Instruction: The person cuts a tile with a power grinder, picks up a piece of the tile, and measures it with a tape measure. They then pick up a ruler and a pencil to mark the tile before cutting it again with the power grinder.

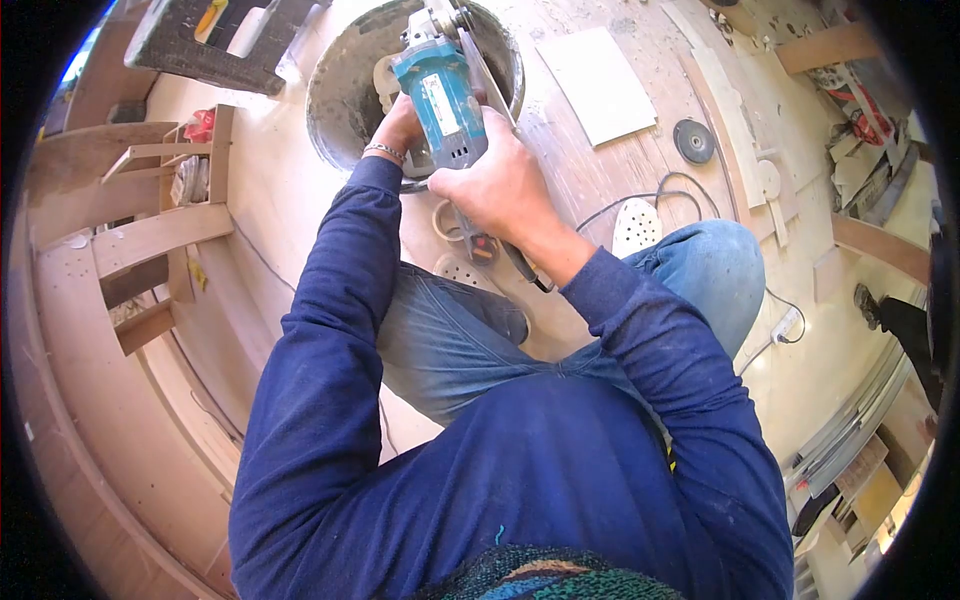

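A teal angle grinder (440, 95) is in my right hand (500, 180), with the fingers wrapped round its rear body. Its metal head points away from me over a large round bucket (335, 95) with dirty grey walls. My left hand (398, 125) is at the grinder's left side, inside the bucket's rim. Its fingers curl out of sight behind the tool, beside a pale flat piece (384, 78) that is partly hidden. Along the tool's right side runs a thin grey strip (485, 75) that I cannot identify.
To the right lie a white tile (597, 85), a black disc (694, 141) and long pale strips (725, 120). A dark cable (600, 212) loops near my shoe (637, 226); a power socket (787, 322) lies farther right. Wooden framing (160, 240) stands left, and another person's leg (908, 335) is at far right.
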`<state>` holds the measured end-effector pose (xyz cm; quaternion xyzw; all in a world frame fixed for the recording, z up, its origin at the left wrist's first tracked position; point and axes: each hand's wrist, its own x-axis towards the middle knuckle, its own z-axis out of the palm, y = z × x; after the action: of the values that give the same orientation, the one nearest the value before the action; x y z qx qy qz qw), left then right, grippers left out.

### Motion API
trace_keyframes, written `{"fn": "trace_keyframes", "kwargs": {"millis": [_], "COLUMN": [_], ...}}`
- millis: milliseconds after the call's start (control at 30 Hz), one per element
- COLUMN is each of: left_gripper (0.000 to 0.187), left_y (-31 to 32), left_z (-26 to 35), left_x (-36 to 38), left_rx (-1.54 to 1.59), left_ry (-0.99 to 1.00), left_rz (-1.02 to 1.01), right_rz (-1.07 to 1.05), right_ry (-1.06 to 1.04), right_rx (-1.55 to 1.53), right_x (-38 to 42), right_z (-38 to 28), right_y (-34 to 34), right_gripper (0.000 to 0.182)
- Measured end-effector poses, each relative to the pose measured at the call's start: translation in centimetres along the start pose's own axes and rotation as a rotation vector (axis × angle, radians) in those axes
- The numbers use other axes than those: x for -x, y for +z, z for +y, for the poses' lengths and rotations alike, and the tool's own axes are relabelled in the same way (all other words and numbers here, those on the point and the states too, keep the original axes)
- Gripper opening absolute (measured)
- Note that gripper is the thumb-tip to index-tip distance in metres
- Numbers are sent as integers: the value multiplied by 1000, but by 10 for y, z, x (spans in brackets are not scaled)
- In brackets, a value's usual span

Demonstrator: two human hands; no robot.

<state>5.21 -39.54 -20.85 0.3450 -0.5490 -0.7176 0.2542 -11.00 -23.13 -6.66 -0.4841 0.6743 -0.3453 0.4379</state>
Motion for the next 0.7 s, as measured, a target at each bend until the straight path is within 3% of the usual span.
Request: {"fn": "trace_keyframes", "kwargs": {"millis": [533,600,700], "left_gripper": [29,26,24], "left_y": [-30,-34,-35], "left_z": [-49,-53,-51], "left_x": [-19,-19,-21], "left_rx": [-71,-207,-160], "left_ry": [50,108,3], "left_rz": [71,10,8], "right_rz": [-5,-6,-10], "right_ry": [-5,1,7], "right_rx": [32,36,46], "right_x": [2,4,5], "right_z": [6,6,7], "right_y": [2,2,1], "right_gripper": [75,75,74]}}
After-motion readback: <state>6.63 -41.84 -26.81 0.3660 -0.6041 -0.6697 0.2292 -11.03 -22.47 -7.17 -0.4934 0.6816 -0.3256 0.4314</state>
